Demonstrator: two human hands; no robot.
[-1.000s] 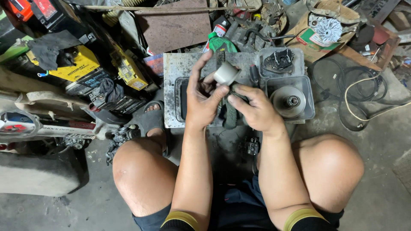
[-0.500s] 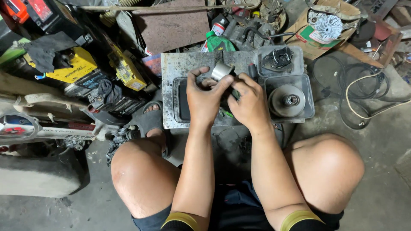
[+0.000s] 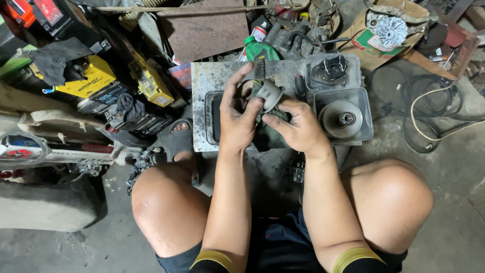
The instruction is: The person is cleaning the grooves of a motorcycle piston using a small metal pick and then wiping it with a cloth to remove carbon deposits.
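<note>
Both hands meet over a grimy metal slab (image 3: 212,76) on a workshop floor: the left hand (image 3: 238,117) has its fingers curled around a small grey cup-shaped metal part (image 3: 269,94), thumb pressed against the rim, while the right hand (image 3: 298,126) is closed on a dark green rag (image 3: 265,132) bunched beneath that part and touching it. Well to the left of the left hand lie a yellow-labelled battery (image 3: 88,81) and a second yellow block (image 3: 150,83), with a black cloth (image 3: 126,111) draped nearby; closer in, just beside the left wrist, a sandalled foot (image 3: 179,139) rests on the concrete. Directly under the hands sits a shallow dark tray (image 3: 212,119) on the slab. Beyond the fingertips stands a green squeeze bottle (image 3: 260,50). To the right of the right hand, a clear plastic tub (image 3: 366,119) holds a round pulley-like disc (image 3: 342,119), and a second tub (image 3: 353,63) behind it holds a black bracket (image 3: 331,68). Farther right, a loop of black and cream cable (image 3: 429,116) lies on the floor, and a cardboard box (image 3: 374,43) carries a silver finned wheel (image 3: 388,31).
</note>
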